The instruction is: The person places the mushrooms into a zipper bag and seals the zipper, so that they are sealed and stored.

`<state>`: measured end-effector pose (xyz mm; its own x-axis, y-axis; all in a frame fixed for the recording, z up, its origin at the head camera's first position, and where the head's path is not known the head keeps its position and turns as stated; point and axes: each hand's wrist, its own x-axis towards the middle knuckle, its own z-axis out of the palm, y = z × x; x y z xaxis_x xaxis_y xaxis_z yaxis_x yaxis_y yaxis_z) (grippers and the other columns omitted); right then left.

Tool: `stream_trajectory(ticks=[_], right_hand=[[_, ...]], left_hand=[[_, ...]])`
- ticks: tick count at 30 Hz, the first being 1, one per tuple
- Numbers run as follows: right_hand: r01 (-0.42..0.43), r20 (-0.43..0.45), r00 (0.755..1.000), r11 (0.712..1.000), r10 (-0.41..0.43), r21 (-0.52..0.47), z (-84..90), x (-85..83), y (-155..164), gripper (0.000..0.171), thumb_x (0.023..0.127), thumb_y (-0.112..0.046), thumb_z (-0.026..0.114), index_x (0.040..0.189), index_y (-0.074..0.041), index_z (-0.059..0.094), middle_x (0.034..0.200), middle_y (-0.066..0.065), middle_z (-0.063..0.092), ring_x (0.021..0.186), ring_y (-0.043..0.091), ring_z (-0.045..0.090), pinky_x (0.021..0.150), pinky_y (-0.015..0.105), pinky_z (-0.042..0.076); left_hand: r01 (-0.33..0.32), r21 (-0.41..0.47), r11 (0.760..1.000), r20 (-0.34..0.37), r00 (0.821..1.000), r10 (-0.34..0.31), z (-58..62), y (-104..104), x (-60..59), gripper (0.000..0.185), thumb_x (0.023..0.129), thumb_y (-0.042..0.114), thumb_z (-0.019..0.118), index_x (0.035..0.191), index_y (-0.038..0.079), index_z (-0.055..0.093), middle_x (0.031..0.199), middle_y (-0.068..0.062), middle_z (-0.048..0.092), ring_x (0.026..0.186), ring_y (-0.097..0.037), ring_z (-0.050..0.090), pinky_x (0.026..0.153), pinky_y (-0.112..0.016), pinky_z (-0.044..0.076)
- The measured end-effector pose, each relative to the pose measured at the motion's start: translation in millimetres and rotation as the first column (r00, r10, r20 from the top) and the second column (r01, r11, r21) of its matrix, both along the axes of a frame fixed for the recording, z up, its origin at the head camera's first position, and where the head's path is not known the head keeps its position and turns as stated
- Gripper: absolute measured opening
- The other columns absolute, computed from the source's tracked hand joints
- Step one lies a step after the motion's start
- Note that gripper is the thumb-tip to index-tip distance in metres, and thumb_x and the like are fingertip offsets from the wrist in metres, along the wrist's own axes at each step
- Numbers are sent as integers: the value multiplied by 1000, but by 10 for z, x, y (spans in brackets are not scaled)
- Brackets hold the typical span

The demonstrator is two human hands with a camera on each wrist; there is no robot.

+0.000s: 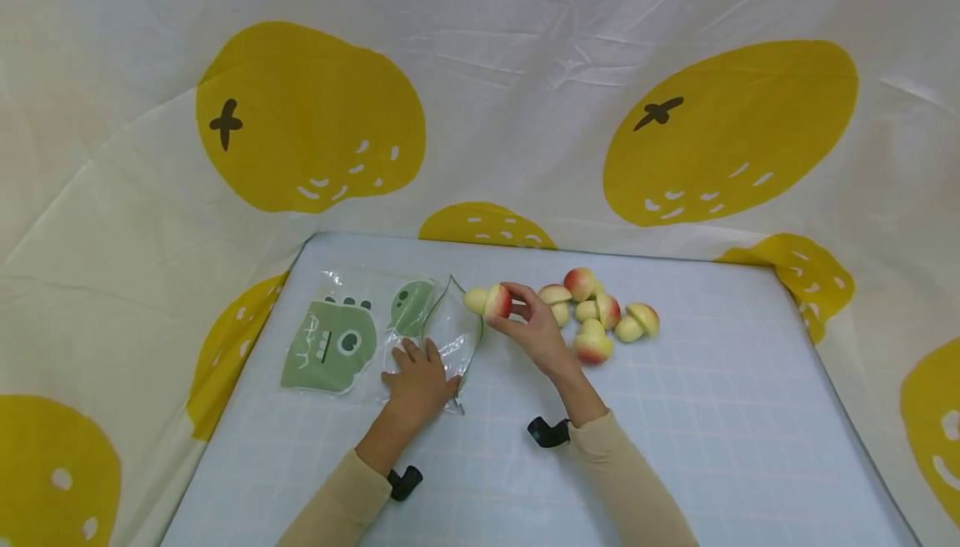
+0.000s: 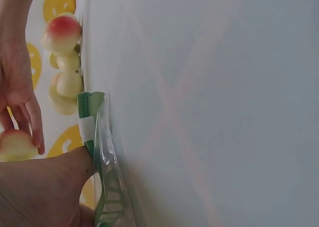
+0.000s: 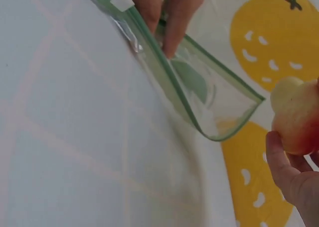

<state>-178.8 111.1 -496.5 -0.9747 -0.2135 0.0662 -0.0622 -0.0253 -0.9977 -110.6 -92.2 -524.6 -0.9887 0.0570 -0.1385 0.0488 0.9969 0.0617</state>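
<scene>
A clear zip bag point(image 1: 330, 351) with green cartoon-face prints lies on the left part of the table, its green-edged mouth point(image 3: 212, 138) standing apart in a loop. My left hand point(image 1: 420, 384) rests on the bag with fingers spread, the thumb at the zip edge. In the right wrist view, digits of that hand point(image 3: 182, 18) reach into the mouth beside the white slider point(image 3: 122, 1). My right hand point(image 1: 538, 334) pinches a toy mushroom point(image 1: 497, 301) by its red-and-yellow cap, the pale stem turned left toward the mouth.
Several more toy mushrooms point(image 1: 592, 347) lie in a loose cluster just right of my right hand. The table point(image 1: 712, 447) has a pale checked cover. Behind it hangs a white cloth point(image 1: 517, 113) with large yellow fruit prints.
</scene>
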Motion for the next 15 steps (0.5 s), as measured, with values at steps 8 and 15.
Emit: stream_trajectory(ticks=[8,15], right_hand=[[-85,27,996,992,83,96,-67,2,-200,63,84,-1,79,140,3,51,134,22,53,114,38,59,84,25,50],[-132,13,991,976,131,171,72,61,-284,57,86,-1,76,137,8,51,132,24,56,113,40,60,82,27,51]], left_hand=[[-6,2,1000,-29,1000,6,-19,-4,5,87,92,54,66,142,-13,44,141,-43,39,126,-59,42,78,-75,46],[10,28,1000,-84,996,-7,-19,-2,9,87,89,51,71,140,-14,45,147,-35,38,123,-56,44,72,-75,47]])
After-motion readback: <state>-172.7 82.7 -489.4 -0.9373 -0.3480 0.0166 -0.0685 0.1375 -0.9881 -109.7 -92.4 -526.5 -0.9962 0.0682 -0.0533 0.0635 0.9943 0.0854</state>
